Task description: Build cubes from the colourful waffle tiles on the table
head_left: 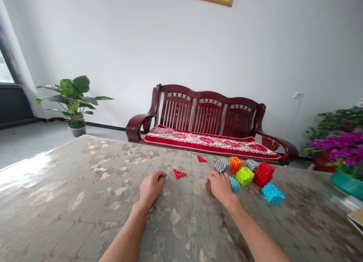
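My left hand [152, 186] rests on the patterned tabletop, fingers curled in, and nothing shows in it. Just right of it lies a small red triangular piece [179, 173] made of knobbly bits. A second red triangular piece [201, 159] is farther back. My right hand [220, 185] is low over the table with its fingers bent down; a bit of a small orange piece [213, 174] shows at the fingertips. Close by that hand are a grey knobbly block [222, 165], a light-blue block [235, 184], partly hidden by the hand, and a lime-green block [244, 176].
Beyond these sit an orange block [235, 164], another grey block [252, 165], a large red block [264, 174] and a bright-blue block [273, 193]. Purple flowers in a teal pot [347, 184] stand at the right edge. A wooden bench [208, 114] is behind the table [85, 201].
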The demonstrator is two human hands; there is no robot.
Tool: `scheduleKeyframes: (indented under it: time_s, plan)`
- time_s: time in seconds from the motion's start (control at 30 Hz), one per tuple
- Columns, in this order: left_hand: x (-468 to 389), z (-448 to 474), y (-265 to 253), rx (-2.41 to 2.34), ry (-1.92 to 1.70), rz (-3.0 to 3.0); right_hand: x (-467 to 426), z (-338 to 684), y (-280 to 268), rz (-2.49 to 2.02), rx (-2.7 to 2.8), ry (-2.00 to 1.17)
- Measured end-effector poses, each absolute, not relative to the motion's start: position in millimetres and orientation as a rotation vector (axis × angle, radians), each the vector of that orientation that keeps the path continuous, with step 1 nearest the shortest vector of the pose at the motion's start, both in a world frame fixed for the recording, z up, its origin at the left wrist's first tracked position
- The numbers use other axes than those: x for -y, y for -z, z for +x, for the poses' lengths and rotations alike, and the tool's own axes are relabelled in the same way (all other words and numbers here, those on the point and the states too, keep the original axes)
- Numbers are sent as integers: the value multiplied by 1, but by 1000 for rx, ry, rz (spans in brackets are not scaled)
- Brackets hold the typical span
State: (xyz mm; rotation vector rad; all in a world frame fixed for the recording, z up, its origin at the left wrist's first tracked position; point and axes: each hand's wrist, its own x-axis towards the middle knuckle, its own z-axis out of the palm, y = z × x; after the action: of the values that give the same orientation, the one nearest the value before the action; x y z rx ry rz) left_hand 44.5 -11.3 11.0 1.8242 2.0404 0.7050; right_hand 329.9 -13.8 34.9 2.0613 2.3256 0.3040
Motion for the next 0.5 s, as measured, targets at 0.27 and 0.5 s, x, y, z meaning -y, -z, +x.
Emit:
scheduleKeyframes:
  time_s: [0.27,0.5]
  plan:
    - [11,45,-10,-2048,-705,1834,-29,317,-34,2191,-2499,-128]
    - [11,45,-9,-2049,-707,1815,-84,285,-23,2267,-2301,-34]
